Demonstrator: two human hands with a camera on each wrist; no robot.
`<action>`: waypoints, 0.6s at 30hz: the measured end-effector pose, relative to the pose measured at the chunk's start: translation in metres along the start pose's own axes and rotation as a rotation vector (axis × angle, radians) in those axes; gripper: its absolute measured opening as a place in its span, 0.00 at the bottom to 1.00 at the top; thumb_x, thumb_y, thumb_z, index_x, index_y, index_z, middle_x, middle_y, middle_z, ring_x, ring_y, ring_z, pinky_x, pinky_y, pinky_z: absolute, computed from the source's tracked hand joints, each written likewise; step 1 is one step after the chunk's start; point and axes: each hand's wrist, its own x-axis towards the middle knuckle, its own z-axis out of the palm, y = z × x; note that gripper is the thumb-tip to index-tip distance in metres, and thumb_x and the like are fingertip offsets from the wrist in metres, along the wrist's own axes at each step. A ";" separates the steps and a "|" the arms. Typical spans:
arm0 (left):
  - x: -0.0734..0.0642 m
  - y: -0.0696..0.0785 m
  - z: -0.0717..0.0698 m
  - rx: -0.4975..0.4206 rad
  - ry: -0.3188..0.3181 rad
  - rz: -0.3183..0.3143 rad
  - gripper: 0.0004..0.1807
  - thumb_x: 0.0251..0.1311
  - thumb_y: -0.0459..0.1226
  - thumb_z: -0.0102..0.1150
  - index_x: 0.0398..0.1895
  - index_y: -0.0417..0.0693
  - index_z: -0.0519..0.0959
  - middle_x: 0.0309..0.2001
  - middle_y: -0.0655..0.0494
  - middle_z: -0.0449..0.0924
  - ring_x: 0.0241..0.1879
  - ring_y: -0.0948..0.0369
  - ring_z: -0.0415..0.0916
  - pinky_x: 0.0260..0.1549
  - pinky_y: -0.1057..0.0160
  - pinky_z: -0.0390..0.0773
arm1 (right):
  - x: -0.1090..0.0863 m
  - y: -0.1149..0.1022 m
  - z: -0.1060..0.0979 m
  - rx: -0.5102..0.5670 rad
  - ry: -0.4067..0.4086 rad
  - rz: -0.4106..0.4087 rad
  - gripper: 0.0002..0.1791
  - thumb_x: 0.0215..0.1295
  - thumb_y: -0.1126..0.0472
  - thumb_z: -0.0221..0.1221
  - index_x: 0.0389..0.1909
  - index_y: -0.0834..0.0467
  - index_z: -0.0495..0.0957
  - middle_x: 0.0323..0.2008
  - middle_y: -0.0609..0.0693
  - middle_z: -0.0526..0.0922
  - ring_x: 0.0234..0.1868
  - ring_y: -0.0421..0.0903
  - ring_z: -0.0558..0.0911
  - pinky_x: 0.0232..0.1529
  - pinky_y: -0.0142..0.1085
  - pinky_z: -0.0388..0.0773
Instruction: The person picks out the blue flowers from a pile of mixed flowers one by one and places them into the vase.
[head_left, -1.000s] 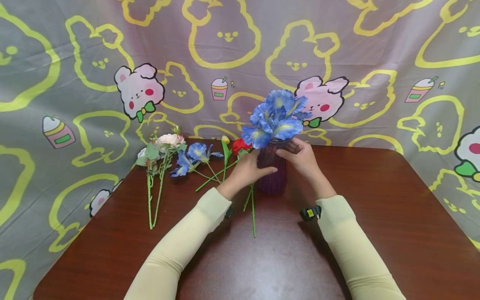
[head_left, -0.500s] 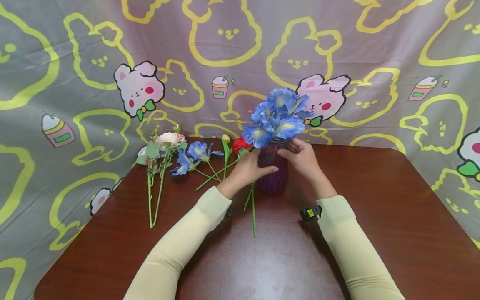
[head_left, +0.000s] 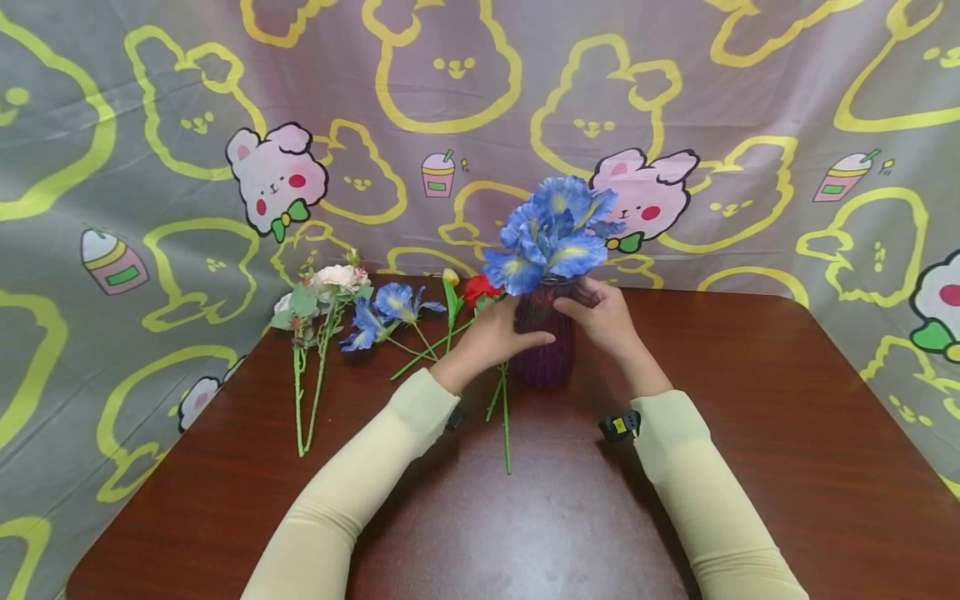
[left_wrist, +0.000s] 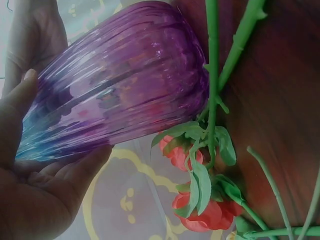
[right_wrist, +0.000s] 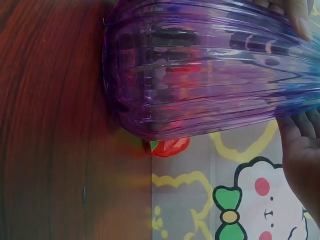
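Note:
A ribbed glass vase [head_left: 543, 367], purple below and bluish toward its neck, stands upright on the table. Large blue artificial irises [head_left: 558, 229] with yellow streaks spread over its mouth. My left hand [head_left: 491, 340] grips the vase's upper left side, its thumb lying across the front. High on the right side, just under the petals, my right hand [head_left: 611, 323] holds the vase with thumb in front and fingers behind. Through the vase wall [right_wrist: 175, 75] in the right wrist view, blurred red and dark shapes show. The vase hides part of each hand.
Left of the vase lie red roses [left_wrist: 205, 210], a yellow tulip bud [head_left: 450, 277], more blue irises [head_left: 397, 304] and pale pink roses [head_left: 341, 277]. Green stems [head_left: 507, 425] reach toward the table's front. A patterned curtain [head_left: 465, 108] hangs behind the table [head_left: 750, 433].
Almost nothing differs. Both hands keep their places on the vase and the irises stay above its mouth; the head view has shifted only slightly.

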 end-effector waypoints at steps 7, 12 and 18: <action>-0.001 -0.006 -0.005 -0.024 -0.023 0.030 0.47 0.54 0.52 0.70 0.73 0.48 0.59 0.67 0.49 0.67 0.63 0.55 0.68 0.58 0.56 0.70 | -0.007 -0.025 0.005 0.009 -0.004 0.002 0.23 0.65 0.72 0.60 0.59 0.75 0.71 0.55 0.70 0.76 0.50 0.36 0.80 0.49 0.29 0.77; -0.005 -0.016 -0.017 -0.029 -0.048 0.000 0.40 0.56 0.53 0.68 0.67 0.42 0.69 0.60 0.46 0.75 0.56 0.51 0.76 0.52 0.54 0.76 | -0.008 -0.031 0.007 0.008 0.001 0.003 0.22 0.64 0.73 0.59 0.58 0.76 0.71 0.54 0.71 0.76 0.48 0.34 0.80 0.48 0.28 0.77; -0.012 -0.034 -0.040 -0.016 -0.041 -0.111 0.30 0.61 0.47 0.65 0.61 0.39 0.75 0.56 0.45 0.78 0.55 0.52 0.76 0.52 0.53 0.75 | -0.007 -0.030 0.006 0.045 -0.001 0.003 0.21 0.64 0.74 0.59 0.57 0.76 0.72 0.52 0.70 0.77 0.46 0.34 0.80 0.48 0.28 0.77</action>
